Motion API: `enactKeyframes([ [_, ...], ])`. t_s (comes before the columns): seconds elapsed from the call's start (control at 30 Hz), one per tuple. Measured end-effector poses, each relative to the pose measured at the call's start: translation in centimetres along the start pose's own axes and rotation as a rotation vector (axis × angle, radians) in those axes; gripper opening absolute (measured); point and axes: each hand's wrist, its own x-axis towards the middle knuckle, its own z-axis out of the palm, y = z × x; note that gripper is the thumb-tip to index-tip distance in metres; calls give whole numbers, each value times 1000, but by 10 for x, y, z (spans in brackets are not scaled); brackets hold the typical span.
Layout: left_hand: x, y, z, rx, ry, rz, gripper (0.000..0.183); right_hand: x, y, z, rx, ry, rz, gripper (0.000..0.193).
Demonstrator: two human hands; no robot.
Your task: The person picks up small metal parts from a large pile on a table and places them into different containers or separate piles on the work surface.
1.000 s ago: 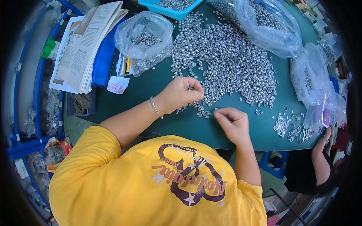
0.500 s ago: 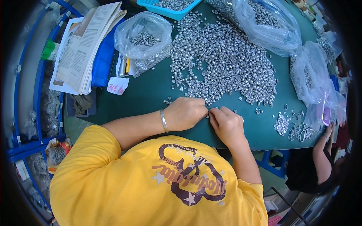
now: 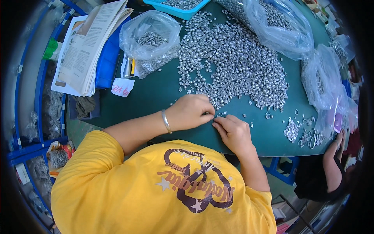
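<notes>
My left hand [image 3: 191, 112], with a silver bangle [image 3: 166, 121] on its wrist, is closed with thumb and fingertips pinched at the near edge of a pile of small silver metal pieces [image 3: 237, 58]. What it holds, if anything, is too small to make out. Slightly nearer and to the right, my right hand [image 3: 235, 132] is closed too, its fingertips on the green table [image 3: 148, 102]; anything inside is hidden. A small silver ring-shaped piece [image 3: 220, 114] lies just beyond the right fingertips, in the gap between the hands.
Clear plastic bags of metal pieces stand at the left [image 3: 150, 37] and right [image 3: 323, 78]. A blue basket [image 3: 187, 13] sits at the far edge, papers [image 3: 91, 50] at left. Small pale pieces [image 3: 291, 130] lie near rings [image 3: 309, 138]. Another person's arm [image 3: 332, 167] is at right.
My left hand has lifted and drawn slightly away from the right one. The ring-shaped piece now shows between them. My right hand has shifted only a little.
</notes>
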Motion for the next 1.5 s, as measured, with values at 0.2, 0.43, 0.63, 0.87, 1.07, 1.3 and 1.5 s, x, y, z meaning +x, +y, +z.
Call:
enactKeyframes([
  [0.2,-1,0,11,245,-7,104,9,-4,23,-21,1176,-51,616,7],
  [0.43,1,-19,-27,-1537,-41,-424,7,19,1,3,168,68,29,7],
  [0.63,-8,-2,-16,16,46,-44,5,25,-2,5,162,33,34,4],
  [0.87,-15,-3,3,231,77,13,8,22,13,-15,985,-174,480,10],
  [1.07,-15,-3,-20,-775,115,-437,4,33,-5,6,-18,-81,-26,10],
  [1.3,-22,-18,-28,-1500,123,-590,5,29,10,-4,907,-113,524,4],
  [1.5,-22,-14,-24,-169,188,-147,5,29,-9,-6,245,-190,79,9],
])
